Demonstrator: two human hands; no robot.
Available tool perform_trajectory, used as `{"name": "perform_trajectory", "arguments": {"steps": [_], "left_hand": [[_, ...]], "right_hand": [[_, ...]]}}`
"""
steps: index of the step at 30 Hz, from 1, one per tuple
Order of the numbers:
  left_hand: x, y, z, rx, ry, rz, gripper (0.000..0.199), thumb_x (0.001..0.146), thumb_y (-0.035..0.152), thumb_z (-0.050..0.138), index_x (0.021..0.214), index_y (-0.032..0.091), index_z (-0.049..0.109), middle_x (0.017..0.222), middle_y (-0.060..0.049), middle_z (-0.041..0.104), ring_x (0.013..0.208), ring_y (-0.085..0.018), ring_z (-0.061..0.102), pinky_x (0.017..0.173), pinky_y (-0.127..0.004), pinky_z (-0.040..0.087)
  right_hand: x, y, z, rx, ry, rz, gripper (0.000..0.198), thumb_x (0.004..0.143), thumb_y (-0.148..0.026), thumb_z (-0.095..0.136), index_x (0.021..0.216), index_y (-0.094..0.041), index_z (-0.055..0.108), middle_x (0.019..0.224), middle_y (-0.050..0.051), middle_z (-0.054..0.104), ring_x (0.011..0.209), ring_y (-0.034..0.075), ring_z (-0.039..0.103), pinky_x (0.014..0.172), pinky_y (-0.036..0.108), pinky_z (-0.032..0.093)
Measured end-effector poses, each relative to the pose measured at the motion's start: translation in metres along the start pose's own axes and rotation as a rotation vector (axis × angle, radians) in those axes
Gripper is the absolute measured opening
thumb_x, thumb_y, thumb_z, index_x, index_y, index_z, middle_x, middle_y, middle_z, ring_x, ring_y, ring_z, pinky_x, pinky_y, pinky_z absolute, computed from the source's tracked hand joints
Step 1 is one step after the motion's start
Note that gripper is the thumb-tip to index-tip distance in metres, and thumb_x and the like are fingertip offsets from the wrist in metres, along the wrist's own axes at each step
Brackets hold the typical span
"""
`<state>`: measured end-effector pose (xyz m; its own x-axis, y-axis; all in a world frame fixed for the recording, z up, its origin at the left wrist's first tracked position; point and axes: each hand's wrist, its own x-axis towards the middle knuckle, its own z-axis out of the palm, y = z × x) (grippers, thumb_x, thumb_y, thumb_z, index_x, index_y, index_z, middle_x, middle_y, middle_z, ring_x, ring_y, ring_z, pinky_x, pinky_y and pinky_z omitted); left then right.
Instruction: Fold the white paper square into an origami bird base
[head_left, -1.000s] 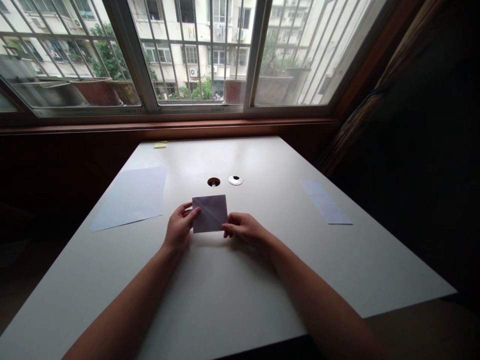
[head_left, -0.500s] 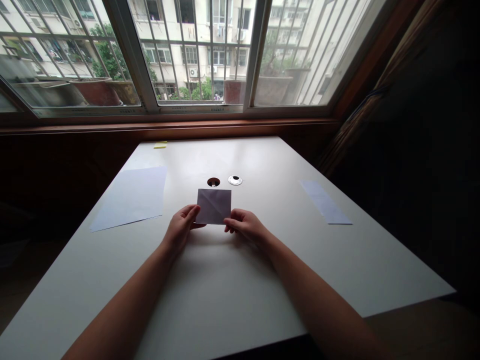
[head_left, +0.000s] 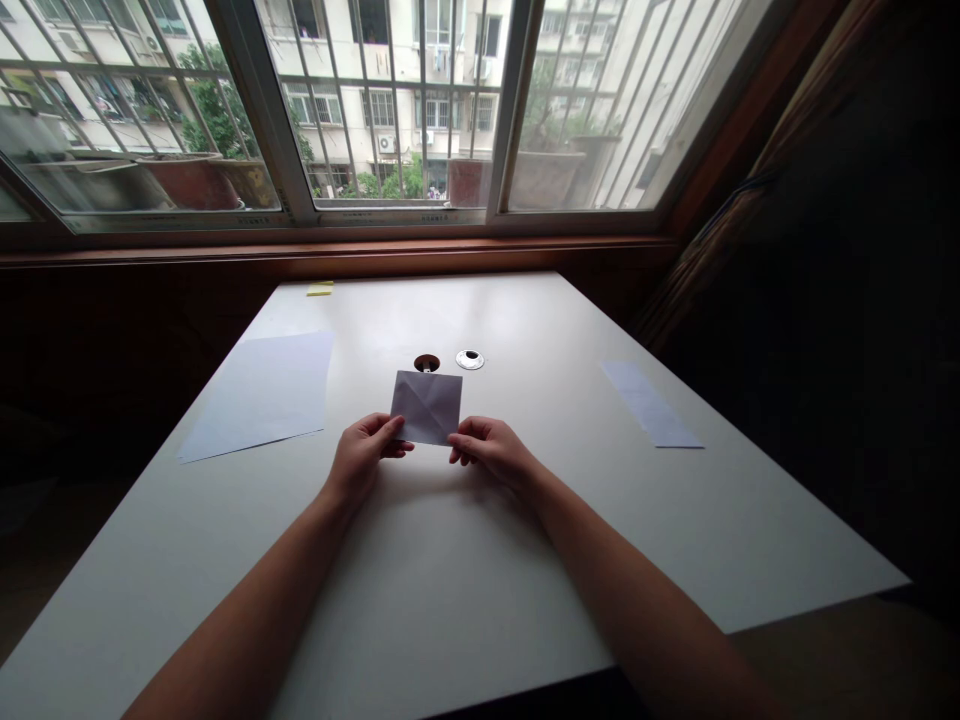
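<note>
Two hands hold one small paper [head_left: 427,408]; it is above the middle of the white surface [head_left: 450,580], with creases on it, and one long crease runs slanting from its far left part toward its near right corner; I see no words on it.

The left hand [head_left: 366,450] has its fingers clamped on the near left corner, with the thumb on top and other fingers showing below; the right hand [head_left: 491,448] has its thumb and fingers pinched on the near right corner.

Just past the paper there is one round hole [head_left: 427,361] in the surface, and one shiny round cover [head_left: 470,359] sits to the right of it; on the left lies a big white sheet [head_left: 262,395], and I cannot tell if more than one is there; on the right lies one long white strip [head_left: 651,405]; in the far left corner is a little yellow note [head_left: 320,288], maybe more than one.

Past the far edge is a big window [head_left: 397,110] with bars outside; its bottom frame [head_left: 251,221] has small dark marks like writing in a few spots, but they are too tiny to read.
</note>
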<state>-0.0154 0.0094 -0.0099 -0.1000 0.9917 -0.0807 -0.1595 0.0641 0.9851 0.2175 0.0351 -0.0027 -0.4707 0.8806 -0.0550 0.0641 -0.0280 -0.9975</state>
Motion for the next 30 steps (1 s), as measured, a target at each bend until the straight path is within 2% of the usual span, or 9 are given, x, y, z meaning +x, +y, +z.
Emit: {"name": "perform_trajectory", "arguments": {"steps": [3,6,11,13,16,19,22,25,30], "left_hand": [[0.003,-0.001,-0.002,-0.036,0.041,0.030,0.044,0.073,0.046,0.081,0.100,0.014,0.067,0.074,-0.002,0.067,0.061,-0.015,0.067,0.056,-0.024,0.051],[0.004,0.000,-0.005,-0.041,0.082,0.094,0.059,0.073,0.047,0.080,0.121,0.017,0.063,0.076,0.000,0.065,0.059,-0.013,0.064,0.056,-0.023,0.050],[0.003,0.001,-0.006,0.034,0.075,0.171,0.063,0.078,0.049,0.076,0.131,0.019,0.061,0.076,0.001,0.063,0.057,-0.009,0.057,0.054,-0.021,0.045],[0.002,0.001,-0.005,0.078,0.075,0.175,0.060,0.079,0.049,0.074,0.130,0.020,0.062,0.080,-0.001,0.064,0.058,-0.009,0.057,0.055,-0.022,0.045],[0.001,0.002,-0.004,0.147,0.038,0.189,0.054,0.082,0.048,0.071,0.128,0.021,0.065,0.081,-0.001,0.064,0.060,-0.010,0.056,0.058,-0.023,0.046],[-0.001,0.004,-0.002,0.186,-0.020,0.210,0.050,0.083,0.046,0.070,0.127,0.021,0.066,0.078,-0.001,0.062,0.060,-0.011,0.055,0.060,-0.025,0.046],[-0.003,0.005,0.001,0.194,-0.054,0.218,0.049,0.083,0.045,0.070,0.126,0.021,0.067,0.079,-0.001,0.064,0.060,-0.011,0.055,0.061,-0.026,0.046],[-0.003,0.005,0.001,0.176,-0.063,0.220,0.049,0.083,0.043,0.070,0.127,0.021,0.066,0.079,-0.001,0.063,0.061,-0.011,0.054,0.061,-0.025,0.046],[-0.001,0.004,0.000,0.067,-0.031,0.233,0.063,0.081,0.039,0.074,0.138,0.023,0.054,0.082,0.000,0.061,0.067,-0.012,0.058,0.062,-0.024,0.049]], "right_hand": [[-0.001,0.000,0.000,0.002,-0.008,0.001,0.033,0.081,-0.047,0.070,0.084,-0.015,0.067,0.070,0.005,0.072,0.062,0.013,0.061,0.061,0.026,0.047],[-0.002,0.002,0.001,-0.022,0.013,0.004,0.032,0.081,-0.048,0.069,0.084,-0.016,0.067,0.068,0.004,0.071,0.062,0.014,0.062,0.062,0.027,0.048],[0.001,0.008,-0.002,-0.077,0.231,-0.120,0.032,0.086,-0.050,0.062,0.091,-0.019,0.064,0.067,0.001,0.065,0.061,0.014,0.059,0.062,0.028,0.048],[0.004,0.010,-0.006,-0.095,0.350,-0.170,0.037,0.088,-0.052,0.059,0.105,-0.020,0.061,0.080,0.004,0.067,0.067,0.015,0.059,0.062,0.028,0.049],[0.006,0.012,-0.009,-0.118,0.474,-0.201,0.050,0.087,-0.055,0.059,0.125,-0.023,0.053,0.116,0.010,0.062,0.087,0.018,0.061,0.069,0.030,0.053],[0.006,0.011,-0.008,-0.085,0.418,-0.199,0.060,0.085,-0.054,0.064,0.135,-0.026,0.046,0.131,0.011,0.055,0.098,0.020,0.061,0.078,0.034,0.055],[0.005,0.009,-0.004,-0.001,0.246,-0.180,0.066,0.083,-0.049,0.068,0.138,-0.026,0.042,0.103,0.005,0.064,0.081,0.017,0.063,0.074,0.034,0.054],[0.002,0.007,0.000,0.039,0.157,-0.170,0.066,0.082,-0.043,0.071,0.139,-0.026,0.041,0.078,-0.003,0.061,0.065,0.015,0.062,0.067,0.033,0.053],[0.001,0.002,0.002,0.080,0.159,-0.159,0.063,0.081,-0.040,0.072,0.136,-0.026,0.044,0.079,-0.003,0.062,0.062,0.016,0.066,0.065,0.033,0.055]]}}
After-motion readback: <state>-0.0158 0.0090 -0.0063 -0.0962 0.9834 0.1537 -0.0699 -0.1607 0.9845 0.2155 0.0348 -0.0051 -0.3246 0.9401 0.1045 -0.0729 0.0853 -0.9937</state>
